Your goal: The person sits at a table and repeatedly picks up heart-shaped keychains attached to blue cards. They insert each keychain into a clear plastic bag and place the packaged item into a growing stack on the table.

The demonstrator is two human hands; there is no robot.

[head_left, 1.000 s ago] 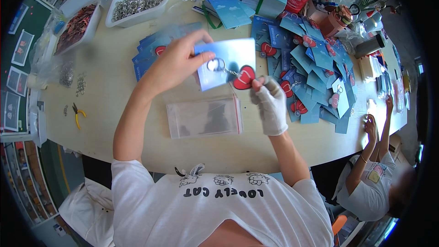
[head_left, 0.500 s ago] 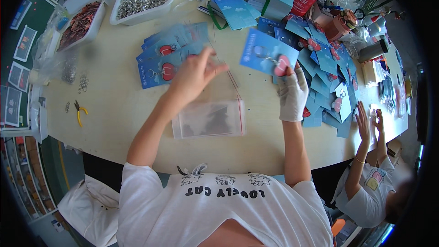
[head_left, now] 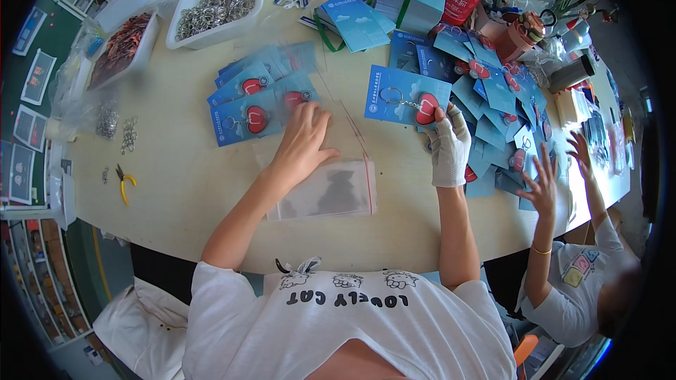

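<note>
My right hand (head_left: pixel 449 151), in a white fingerless glove, pinches the lower right corner of a blue card (head_left: pixel 377 98). On that card is a keychain with a red heart pendant (head_left: pixel 427 108) and a metal ring. My left hand (head_left: pixel 304 139) is bare, thumb apart from its bent fingers, above a stack of clear plastic bags (head_left: pixel 324 193) with a red strip. Its fingertips reach the edge of a spread of cards with heart keychains (head_left: pixel 239 121); whether they touch a card or a bag is hard to tell.
A heap of carded keychains (head_left: pixel 493 127) lies right of my glove. White bins of metal rings (head_left: pixel 222 3) and red pieces (head_left: pixel 123 49) stand far left, yellow-handled pliers (head_left: pixel 125 184) below. Banded cards (head_left: pixel 408 1) are at the back. A co-worker's hands (head_left: pixel 546 183) move at right.
My left hand has come down from above the cards toward the bags. The card in my right hand has dropped slightly and turned more level. The co-worker's hands have spread apart.
</note>
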